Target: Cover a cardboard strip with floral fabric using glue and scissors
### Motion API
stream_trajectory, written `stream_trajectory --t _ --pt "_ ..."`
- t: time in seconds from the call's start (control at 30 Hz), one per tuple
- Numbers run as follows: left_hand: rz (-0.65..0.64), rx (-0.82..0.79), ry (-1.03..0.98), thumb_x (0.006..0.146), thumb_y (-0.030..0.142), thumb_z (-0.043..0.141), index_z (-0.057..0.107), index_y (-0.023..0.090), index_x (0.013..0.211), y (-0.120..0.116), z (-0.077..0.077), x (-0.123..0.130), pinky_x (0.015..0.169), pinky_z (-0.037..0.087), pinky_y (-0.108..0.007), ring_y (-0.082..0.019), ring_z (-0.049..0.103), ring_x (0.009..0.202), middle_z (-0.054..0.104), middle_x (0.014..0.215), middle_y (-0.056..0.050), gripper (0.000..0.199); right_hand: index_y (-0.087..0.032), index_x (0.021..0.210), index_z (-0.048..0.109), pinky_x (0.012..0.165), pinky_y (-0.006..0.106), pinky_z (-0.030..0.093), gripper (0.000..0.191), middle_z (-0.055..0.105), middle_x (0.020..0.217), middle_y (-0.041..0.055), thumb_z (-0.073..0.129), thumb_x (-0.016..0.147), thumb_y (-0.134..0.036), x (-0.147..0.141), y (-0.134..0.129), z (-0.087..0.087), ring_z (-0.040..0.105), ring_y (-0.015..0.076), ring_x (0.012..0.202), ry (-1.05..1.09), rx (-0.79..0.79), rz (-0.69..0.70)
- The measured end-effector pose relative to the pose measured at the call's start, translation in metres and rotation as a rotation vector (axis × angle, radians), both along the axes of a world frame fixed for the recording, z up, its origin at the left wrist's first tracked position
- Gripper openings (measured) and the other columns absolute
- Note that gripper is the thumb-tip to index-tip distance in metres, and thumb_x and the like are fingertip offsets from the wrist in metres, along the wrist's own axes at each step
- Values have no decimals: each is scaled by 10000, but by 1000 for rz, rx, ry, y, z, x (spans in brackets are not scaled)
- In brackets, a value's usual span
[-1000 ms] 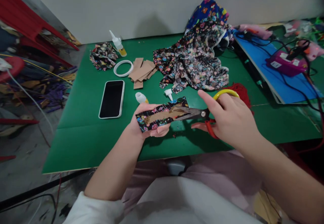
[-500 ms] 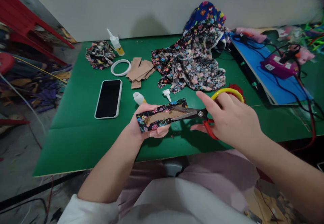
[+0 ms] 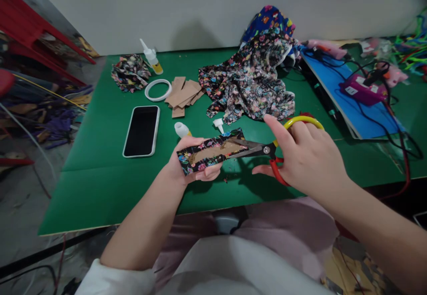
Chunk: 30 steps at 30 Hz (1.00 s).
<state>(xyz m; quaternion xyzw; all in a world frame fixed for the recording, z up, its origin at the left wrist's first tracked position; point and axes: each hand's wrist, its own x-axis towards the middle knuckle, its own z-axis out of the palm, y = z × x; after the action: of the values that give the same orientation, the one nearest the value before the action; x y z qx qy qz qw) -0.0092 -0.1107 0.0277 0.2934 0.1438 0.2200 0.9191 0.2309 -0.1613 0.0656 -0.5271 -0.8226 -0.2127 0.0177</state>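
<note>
My left hand (image 3: 182, 161) is closed around a cardboard strip (image 3: 208, 153) whose edges are wrapped in black floral fabric; bare brown card shows along its middle. In my right hand (image 3: 310, 153) is a pair of scissors (image 3: 267, 150) with one yellow and one red handle loop. Their blades are parted and lie over the right end of the strip. Just behind my left hand lies a glue bottle (image 3: 182, 129) without its cap, partly hidden by the hand. A white nozzle cap (image 3: 219, 125) rests beyond the strip.
Crumpled floral fabric (image 3: 247, 79) spreads across the back. Further left are brown cardboard strips (image 3: 185, 93), a white ring (image 3: 158, 90), an upright glue bottle (image 3: 153, 58), a fabric bundle (image 3: 130, 73) and a phone (image 3: 142, 131). A purple device with cables (image 3: 363, 89) sits on a blue folder (image 3: 367, 119) at right.
The scissors' blades stay over the strip's right end, with the handles slightly further right. My left hand still grips the strip. The whole view has shifted a little.
</note>
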Motion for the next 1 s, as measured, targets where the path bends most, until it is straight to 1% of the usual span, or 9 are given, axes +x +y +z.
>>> stream_trajectory --t 0.13,0.3,0.57,0.67,0.83,1.0 --pt "-13 -12 -16 714 454 475 609 72 849 0 -1 0 317 247 -191 -65 308 266 467 418 10 427 -147 1371 275 620 320 245 670 439 780 78 389 802 -482 -2 -1 1 386 219 728 1 -2 -2" --pt "-1 -14 1 708 472 467 609 78 842 0 -2 -1 312 240 -191 -61 303 262 473 419 6 440 -150 1334 353 627 324 244 631 456 748 76 405 796 -474 -3 -1 0 398 225 725 9 -11 21" --pt "3 -33 6 714 473 465 623 79 836 -1 -5 -1 320 229 -196 -57 273 258 458 397 16 441 -127 1245 456 596 292 243 529 500 683 66 414 802 -412 -1 -1 -3 424 195 672 3 -5 75" --pt "0 -47 -21 700 475 477 624 68 848 -1 -5 -1 319 221 -197 -57 261 256 466 396 10 458 -133 1201 490 570 283 224 470 515 656 59 406 805 -370 -2 -2 -3 431 181 646 2 19 84" --pt "-41 -60 -61 695 449 489 624 58 849 0 -5 -2 329 224 -200 -58 269 257 476 405 3 442 -155 1153 521 539 278 192 405 515 601 41 416 789 -298 -2 -3 -4 445 168 616 -12 49 74" --pt "-41 -53 -59 702 457 478 622 64 822 0 -7 -2 335 238 -202 -61 280 255 472 403 2 436 -169 1127 533 521 279 165 383 513 589 31 434 780 -297 -2 -5 -6 458 165 599 -30 90 77"
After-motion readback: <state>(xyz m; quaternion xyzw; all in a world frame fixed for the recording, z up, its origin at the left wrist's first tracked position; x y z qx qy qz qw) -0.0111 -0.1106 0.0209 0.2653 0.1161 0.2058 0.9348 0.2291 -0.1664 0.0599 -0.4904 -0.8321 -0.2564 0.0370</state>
